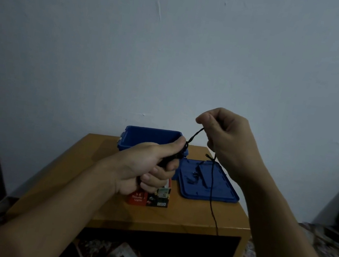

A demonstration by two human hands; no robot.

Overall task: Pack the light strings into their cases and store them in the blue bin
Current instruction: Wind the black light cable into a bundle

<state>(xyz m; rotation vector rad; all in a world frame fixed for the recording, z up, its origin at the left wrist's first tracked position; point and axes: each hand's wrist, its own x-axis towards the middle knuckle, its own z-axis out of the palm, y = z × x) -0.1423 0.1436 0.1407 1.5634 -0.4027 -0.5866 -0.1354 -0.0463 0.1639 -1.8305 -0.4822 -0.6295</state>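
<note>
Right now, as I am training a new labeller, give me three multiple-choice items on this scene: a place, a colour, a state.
1. Where is the lid of the bin? A on the bin; B on the table, right of the bin; C on the floor.
2. What colour is the bin? A red; B green; C blue.
3. What is the left hand doing? A lying flat; B gripping a bundle of light string; C lifting the lid.
Key: 1 B, it lies flat beside the open bin. 2 C, its walls are blue. 3 B, its fingers curl round the dark bundle.

Wooden table (172, 219) stands by pale wall (177, 41), perhaps over patterned rug (127, 256).
</note>
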